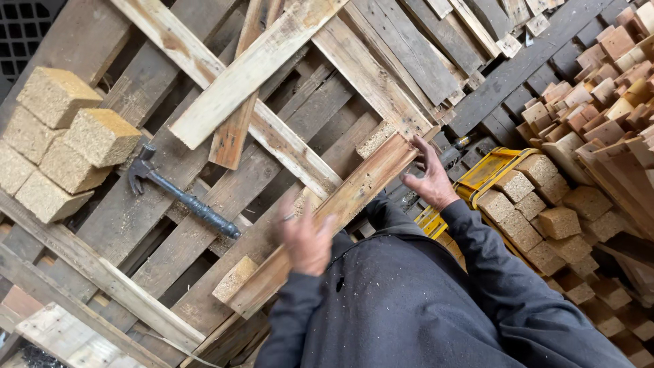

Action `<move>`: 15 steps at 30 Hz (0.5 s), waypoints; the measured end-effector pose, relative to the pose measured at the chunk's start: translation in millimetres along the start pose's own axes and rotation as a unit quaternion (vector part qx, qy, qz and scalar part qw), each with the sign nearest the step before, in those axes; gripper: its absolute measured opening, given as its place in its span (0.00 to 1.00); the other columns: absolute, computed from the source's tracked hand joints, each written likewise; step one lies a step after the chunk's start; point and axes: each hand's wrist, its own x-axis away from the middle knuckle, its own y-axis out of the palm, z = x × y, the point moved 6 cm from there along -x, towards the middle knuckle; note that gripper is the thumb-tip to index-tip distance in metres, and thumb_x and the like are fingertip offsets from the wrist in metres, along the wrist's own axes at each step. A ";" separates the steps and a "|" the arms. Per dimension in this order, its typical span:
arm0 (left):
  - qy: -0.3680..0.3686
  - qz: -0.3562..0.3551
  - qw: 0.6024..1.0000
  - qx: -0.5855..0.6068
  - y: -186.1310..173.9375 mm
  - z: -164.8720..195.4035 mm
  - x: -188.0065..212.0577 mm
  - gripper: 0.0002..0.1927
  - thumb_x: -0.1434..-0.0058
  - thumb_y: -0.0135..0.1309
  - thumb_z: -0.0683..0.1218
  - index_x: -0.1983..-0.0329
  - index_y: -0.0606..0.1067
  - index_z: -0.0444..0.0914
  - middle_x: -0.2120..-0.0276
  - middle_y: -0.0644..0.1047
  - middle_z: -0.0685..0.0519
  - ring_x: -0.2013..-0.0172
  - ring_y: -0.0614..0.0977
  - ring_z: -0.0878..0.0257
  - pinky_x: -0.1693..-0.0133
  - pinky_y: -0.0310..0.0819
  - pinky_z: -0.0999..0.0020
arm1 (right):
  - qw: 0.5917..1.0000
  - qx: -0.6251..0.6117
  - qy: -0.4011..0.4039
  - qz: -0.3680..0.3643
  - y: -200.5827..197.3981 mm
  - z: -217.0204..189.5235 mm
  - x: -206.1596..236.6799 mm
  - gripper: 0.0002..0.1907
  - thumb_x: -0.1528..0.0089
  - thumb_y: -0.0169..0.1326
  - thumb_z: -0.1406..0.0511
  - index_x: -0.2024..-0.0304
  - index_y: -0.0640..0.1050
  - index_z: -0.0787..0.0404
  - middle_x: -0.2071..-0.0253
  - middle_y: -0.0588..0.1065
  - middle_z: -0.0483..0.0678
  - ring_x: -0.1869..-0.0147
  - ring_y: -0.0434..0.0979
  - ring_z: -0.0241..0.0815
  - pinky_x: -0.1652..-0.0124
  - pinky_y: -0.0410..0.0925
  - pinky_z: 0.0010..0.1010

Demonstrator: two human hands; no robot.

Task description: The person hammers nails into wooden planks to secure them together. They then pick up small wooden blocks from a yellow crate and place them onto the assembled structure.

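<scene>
A long pale plank (340,204) lies slanted across a wooden pallet (170,238), with chipboard blocks (235,278) under it. My left hand (306,240) hovers over the plank's middle. It is blurred, its fingers curled, and it seems to pinch a small nail (289,217). My right hand (431,180) rests at the plank's far end, fingers spread and fingertips touching the wood. A dark claw hammer (180,197) lies on the pallet, left of my left hand and not held.
Several chipboard blocks (68,136) are stacked at the left. Loose boards (252,68) cross the pallet above the plank. A yellow metal frame (487,174) sits right of my right hand, with more blocks (538,218) and heaped wood offcuts (599,75) beyond. My dark jacket (409,307) fills the bottom.
</scene>
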 end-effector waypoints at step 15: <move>0.043 -0.202 0.972 -0.114 155.9 109.8 -75.7 0.49 0.56 0.72 0.59 0.35 0.64 0.34 0.47 0.69 0.41 0.46 0.71 0.40 0.48 0.70 0.45 | 0.966 0.193 -0.038 0.165 23.2 42.2 13.6 0.49 0.50 0.70 0.60 0.32 0.58 0.60 0.27 0.55 0.62 0.20 0.47 0.71 0.30 0.42 0.67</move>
